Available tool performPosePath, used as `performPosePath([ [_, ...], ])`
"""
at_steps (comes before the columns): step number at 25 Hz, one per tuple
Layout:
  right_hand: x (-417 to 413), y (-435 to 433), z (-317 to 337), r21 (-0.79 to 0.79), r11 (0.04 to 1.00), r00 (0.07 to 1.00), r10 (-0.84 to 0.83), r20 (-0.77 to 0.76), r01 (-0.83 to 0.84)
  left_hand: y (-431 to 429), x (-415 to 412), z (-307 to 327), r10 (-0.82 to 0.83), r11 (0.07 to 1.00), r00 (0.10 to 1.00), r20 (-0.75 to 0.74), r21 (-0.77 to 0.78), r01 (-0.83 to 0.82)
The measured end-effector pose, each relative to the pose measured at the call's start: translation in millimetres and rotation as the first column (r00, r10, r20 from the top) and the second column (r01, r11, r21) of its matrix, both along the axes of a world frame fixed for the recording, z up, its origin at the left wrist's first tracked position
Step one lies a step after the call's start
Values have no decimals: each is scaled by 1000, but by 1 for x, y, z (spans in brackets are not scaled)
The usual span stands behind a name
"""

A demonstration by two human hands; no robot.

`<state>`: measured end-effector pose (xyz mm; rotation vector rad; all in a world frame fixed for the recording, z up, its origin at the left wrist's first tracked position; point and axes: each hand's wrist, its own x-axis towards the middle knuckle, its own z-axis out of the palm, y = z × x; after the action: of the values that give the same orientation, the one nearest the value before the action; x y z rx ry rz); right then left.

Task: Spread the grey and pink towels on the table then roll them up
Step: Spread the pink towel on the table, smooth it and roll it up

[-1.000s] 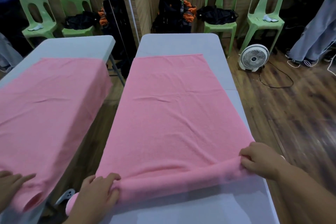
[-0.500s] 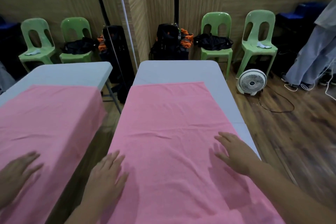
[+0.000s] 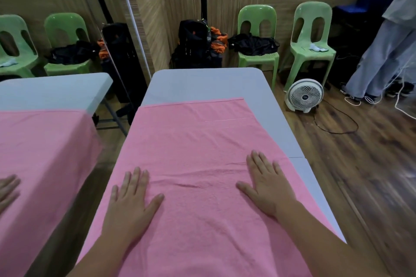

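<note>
The pink towel [image 3: 198, 137] lies flat along the grey table [image 3: 202, 83], with its far hem short of the table's far end. A shallow crease runs across it between my hands. My left hand [image 3: 131, 204] rests palm down on the towel's left side, fingers spread. On the right side my right hand [image 3: 267, 184] lies palm down, a little farther forward. Neither hand grips the cloth. The towel's near end is out of the frame. No grey towel is in view.
A wall mirror [image 3: 56, 51] at the left repeats the table, towel and a hand. A white floor fan [image 3: 304, 95] with a cable stands right of the table. Green chairs [image 3: 313, 36], black bags [image 3: 198, 45] and a standing person's legs [image 3: 387, 56] line the back.
My hands have left the rolled near edge and moved forward; they now lie flat and spread on the towel. The view has tilted up, so the near edge is out of sight.
</note>
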<state>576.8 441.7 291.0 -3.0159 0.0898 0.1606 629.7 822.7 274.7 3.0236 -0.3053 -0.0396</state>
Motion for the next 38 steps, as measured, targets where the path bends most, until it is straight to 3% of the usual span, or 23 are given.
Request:
performPosePath([
  [9, -31, -23, -7, 37, 984, 985, -174, -1, 174, -31, 16, 5, -110, 994, 993, -50, 17, 111],
  [13, -55, -31, -3, 63, 983, 985, -174, -6, 174, -47, -5, 14, -156, 988, 986, -52, -21, 155],
  [18, 39, -55, 23, 256, 964, 974, -122, 191, 70, -44, 103, 31, -44, 992, 994, 98, -113, 55],
  [23, 104, -54, -6, 56, 997, 998, 58, -10, -58, -57, 158, 5, -42, 999, 997, -64, 26, 43],
  [38, 67, -122, -6, -11, 976, 976, -217, -34, 217, -157, 179, 6, -229, 970, 969, -91, 57, 235],
])
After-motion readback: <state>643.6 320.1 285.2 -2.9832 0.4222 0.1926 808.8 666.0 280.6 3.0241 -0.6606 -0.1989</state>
